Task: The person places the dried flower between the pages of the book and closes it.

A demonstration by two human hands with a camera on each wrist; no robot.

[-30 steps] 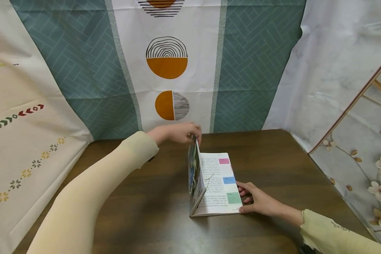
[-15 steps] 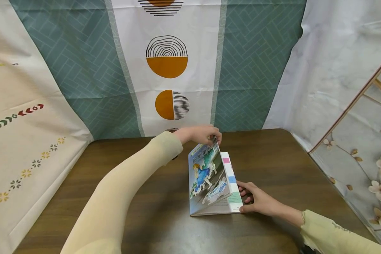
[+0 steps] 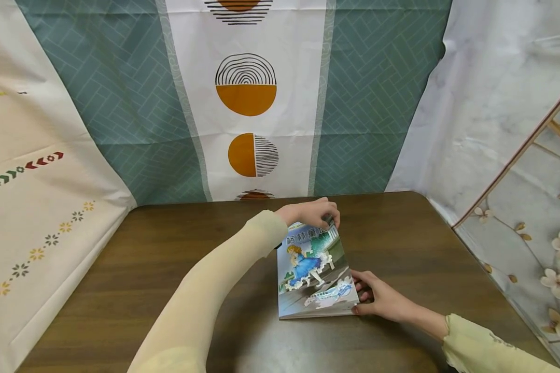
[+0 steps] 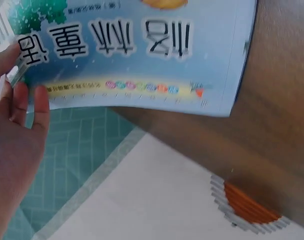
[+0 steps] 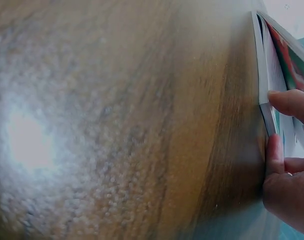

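Note:
A picture book (image 3: 310, 272) lies on the brown wooden table (image 3: 186, 290). Its blue cover shows a child in a blue dress and a Chinese title. My left hand (image 3: 311, 212) pinches the cover at its far right corner; the left wrist view shows fingertips (image 4: 40, 102) curled at that edge. At the book's near right corner is my right hand (image 3: 382, 298), gripping the right edge with thumb and curled fingers. In the right wrist view, the cover stands slightly raised over the inner pages (image 5: 276, 75), leaving a narrow gap along the edge.
A hanging cloth with teal panels (image 3: 368, 103) and orange half circles rises behind the table. Cream cloth (image 3: 51, 217) hangs at the left, and a pale floral cloth (image 3: 508, 171) at the right. Light glares on the tabletop near the front.
My left hand has swung the cover from nearly upright over to the right and down, so it now covers the printed page. The right hand has stayed at the book's right edge.

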